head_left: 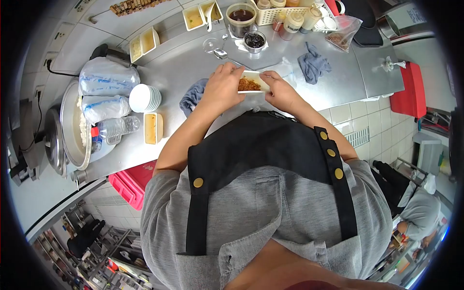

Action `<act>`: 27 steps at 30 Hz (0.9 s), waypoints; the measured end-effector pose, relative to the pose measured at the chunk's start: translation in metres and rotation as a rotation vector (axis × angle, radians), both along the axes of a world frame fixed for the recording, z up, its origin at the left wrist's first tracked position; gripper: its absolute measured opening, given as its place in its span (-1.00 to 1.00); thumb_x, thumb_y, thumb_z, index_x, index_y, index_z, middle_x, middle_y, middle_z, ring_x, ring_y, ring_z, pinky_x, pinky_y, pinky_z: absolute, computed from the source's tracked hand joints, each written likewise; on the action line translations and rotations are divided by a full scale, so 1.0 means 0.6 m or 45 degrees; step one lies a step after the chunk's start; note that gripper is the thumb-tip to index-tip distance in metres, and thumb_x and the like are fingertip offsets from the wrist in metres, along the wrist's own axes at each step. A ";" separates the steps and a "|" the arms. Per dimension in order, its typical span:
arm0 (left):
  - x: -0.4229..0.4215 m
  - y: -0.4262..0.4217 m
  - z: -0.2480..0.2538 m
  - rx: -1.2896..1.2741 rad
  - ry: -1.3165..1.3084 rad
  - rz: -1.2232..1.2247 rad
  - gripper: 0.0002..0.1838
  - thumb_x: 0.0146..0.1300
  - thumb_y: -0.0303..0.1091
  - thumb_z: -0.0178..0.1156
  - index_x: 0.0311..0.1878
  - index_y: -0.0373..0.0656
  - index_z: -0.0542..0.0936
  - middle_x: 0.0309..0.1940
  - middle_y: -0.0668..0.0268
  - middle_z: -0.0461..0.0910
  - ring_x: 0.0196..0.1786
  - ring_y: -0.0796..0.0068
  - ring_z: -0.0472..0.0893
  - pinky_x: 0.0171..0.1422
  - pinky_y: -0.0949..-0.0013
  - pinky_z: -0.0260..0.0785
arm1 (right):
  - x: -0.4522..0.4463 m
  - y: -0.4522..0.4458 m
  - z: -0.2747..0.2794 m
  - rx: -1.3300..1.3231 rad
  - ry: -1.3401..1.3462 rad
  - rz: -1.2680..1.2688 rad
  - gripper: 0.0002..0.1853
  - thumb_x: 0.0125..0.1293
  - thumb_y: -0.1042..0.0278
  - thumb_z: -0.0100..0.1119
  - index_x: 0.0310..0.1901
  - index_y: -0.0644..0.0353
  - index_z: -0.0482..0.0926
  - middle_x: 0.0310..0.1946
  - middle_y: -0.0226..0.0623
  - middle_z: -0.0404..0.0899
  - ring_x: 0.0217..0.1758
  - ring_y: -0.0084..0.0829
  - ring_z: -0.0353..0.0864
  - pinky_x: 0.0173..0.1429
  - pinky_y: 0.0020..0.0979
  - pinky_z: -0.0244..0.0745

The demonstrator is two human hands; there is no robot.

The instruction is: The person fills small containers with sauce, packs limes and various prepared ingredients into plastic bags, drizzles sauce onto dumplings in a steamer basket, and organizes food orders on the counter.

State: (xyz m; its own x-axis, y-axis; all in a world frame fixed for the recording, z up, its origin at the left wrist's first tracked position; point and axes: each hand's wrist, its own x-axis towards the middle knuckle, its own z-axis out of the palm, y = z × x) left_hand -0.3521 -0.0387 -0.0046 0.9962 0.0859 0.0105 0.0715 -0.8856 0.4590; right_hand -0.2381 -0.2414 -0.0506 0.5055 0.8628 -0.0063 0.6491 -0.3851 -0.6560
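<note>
Between my hands, just above the steel counter, is a small white rectangular container point(253, 76). Reddish-brown crumbly food point(249, 85) lies inside it. The fingers of my left hand point(224, 88) close on its left end, and my right hand point(280, 91) grips the right end with thumb and fingers. A blue-grey cloth point(194, 96) lies beside my left wrist, partly hidden by the arm. Beyond the container a metal spoon point(221, 54) rests on the counter, and a clear plastic sheet or bag point(282, 70) lies near my right hand.
A tub of dark liquid point(240, 15), a bowl of dark food point(254, 40) and a bottle basket point(273, 16) stand behind. Another cloth point(314, 63) lies right. Stacked white bowls point(145, 98), a container of orange-brown food point(153, 128) and a plastic bottle point(116, 130) stand left.
</note>
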 end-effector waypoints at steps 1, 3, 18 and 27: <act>0.002 0.000 -0.003 0.010 0.013 0.011 -0.16 -0.19 -0.37 0.57 0.30 -0.18 0.56 0.11 0.12 0.55 0.22 0.02 0.53 0.37 0.11 0.41 | -0.001 0.002 0.014 -0.077 0.234 0.008 -0.26 0.11 0.66 0.18 0.43 0.30 0.38 0.35 0.05 0.40 0.10 0.00 0.62 0.24 -0.15 0.56; 0.009 0.003 -0.010 -0.021 0.035 0.009 -0.16 -0.20 -0.37 0.58 0.29 -0.18 0.53 0.12 0.11 0.56 0.24 0.00 0.53 0.37 0.10 0.41 | 0.006 0.006 0.044 -0.155 0.461 0.018 -0.15 0.06 0.70 0.22 0.50 0.21 0.32 0.35 0.03 0.41 0.05 -0.04 0.63 0.22 -0.16 0.57; 0.021 -0.003 -0.042 -0.259 -0.112 0.018 -0.06 -0.23 -0.35 0.66 0.29 -0.13 0.40 0.15 0.03 0.59 0.27 -0.07 0.55 0.36 0.04 0.41 | 0.079 0.000 -0.002 -0.045 0.027 0.381 0.32 -0.19 0.43 0.65 0.65 -0.10 0.02 0.37 -0.10 0.49 0.38 0.01 0.47 0.48 -0.08 0.39; 0.034 -0.025 -0.081 -0.497 -0.254 0.173 0.05 -0.19 -0.32 0.67 0.42 -0.08 0.30 0.18 0.09 0.57 0.28 0.03 0.56 0.36 0.08 0.44 | 0.081 0.021 -0.038 0.234 0.122 0.198 0.23 -0.18 0.28 0.71 0.59 -0.02 0.16 0.26 -0.03 0.57 0.27 -0.02 0.58 0.38 -0.13 0.48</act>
State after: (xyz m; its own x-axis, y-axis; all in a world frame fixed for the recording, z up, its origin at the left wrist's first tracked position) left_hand -0.3317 -0.0535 -0.0530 0.9575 0.2509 0.1420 0.0510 -0.6322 0.7731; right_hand -0.1896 -0.2288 -0.0736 0.3713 0.9211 0.1167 0.6228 -0.1539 -0.7671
